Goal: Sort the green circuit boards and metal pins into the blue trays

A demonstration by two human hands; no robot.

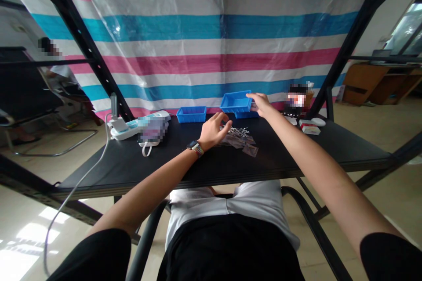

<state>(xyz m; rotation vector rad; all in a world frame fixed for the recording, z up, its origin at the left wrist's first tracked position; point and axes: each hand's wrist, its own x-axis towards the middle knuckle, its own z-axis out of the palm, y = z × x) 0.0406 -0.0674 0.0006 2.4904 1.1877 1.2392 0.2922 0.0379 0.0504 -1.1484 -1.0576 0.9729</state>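
Observation:
My left hand point(214, 128), with a watch on its wrist, hovers over the black table point(132, 162) with its fingers curled loosely apart, right beside a small pile of metal pins point(238, 131) and several small clear bags point(245, 144). It holds nothing that I can see. My right hand point(260, 102) reaches further back and grips the right edge of a raised blue tray point(235, 102), which sits above another blue tray under it. A second low blue tray point(191, 114) stands to the left at the back edge.
A white power strip point(127, 128) with a grey cable lies at the table's left. Small white and red boxes point(309, 127) lie at the right. Black rack posts frame both sides, and a striped tarp hangs behind. A person sits far left.

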